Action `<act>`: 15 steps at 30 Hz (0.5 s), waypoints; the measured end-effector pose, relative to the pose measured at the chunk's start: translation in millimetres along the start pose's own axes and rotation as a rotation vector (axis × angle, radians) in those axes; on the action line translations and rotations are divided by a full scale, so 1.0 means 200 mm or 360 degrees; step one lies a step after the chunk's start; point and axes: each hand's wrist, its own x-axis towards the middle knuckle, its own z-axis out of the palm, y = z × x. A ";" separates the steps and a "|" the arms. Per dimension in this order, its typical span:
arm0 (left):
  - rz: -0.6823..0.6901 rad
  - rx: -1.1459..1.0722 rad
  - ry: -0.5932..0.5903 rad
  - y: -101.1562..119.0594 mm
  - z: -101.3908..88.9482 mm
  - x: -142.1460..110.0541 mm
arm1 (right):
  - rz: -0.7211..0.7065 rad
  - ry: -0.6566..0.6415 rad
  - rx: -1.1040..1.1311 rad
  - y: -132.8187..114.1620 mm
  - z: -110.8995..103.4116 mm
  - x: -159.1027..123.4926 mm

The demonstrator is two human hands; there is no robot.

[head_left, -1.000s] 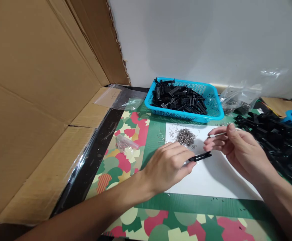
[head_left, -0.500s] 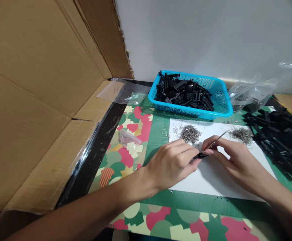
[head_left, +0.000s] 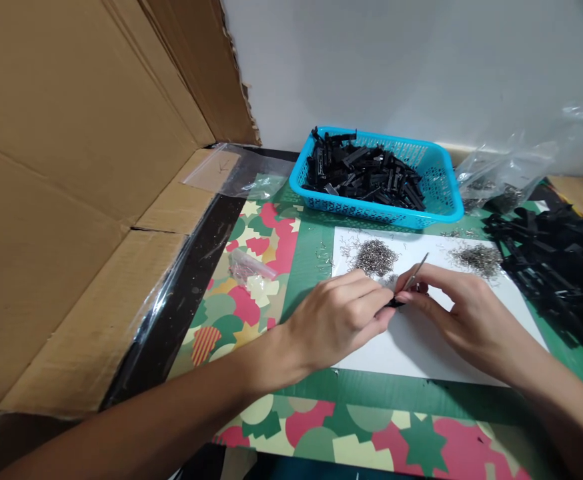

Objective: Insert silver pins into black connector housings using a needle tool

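Two hands close together over a white sheet (head_left: 401, 353), working at one small black piece (head_left: 396, 302).
The left hand (head_left: 346, 307) pinches the piece, mostly hidden by fingers, above the sheet; the right hand (head_left: 459, 303) grips a slim metal tool (head_left: 416, 270) slanting upward, its fingertips at the piece's exposed end. Just beyond the hands, a pile of tiny metal parts (head_left: 376, 258) lies on the sheet, with a second pile (head_left: 479, 259) near its far right corner. Behind stands a blue basket (head_left: 376, 212) part-filled with black parts (head_left: 366, 173); to the right spreads a heap of longer black pieces (head_left: 561, 273). A small clear bag (head_left: 254, 270) lies left, on patterned paper.
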 end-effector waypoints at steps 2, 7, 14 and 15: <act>-0.0007 -0.0006 -0.0003 0.00 0.00 0.00 | -0.0044 0.0048 -0.0021 0.00 0.00 0.00; 0.0013 -0.0014 0.0019 0.00 0.00 0.00 | -0.0139 0.0119 -0.0005 0.00 0.01 0.00; 0.0018 -0.0052 0.0010 -0.01 0.01 0.00 | -0.0154 0.0274 0.0186 0.01 0.05 -0.03; 0.0017 -0.0065 0.0010 -0.01 0.01 0.00 | -0.0151 0.0291 0.0207 0.01 0.06 -0.03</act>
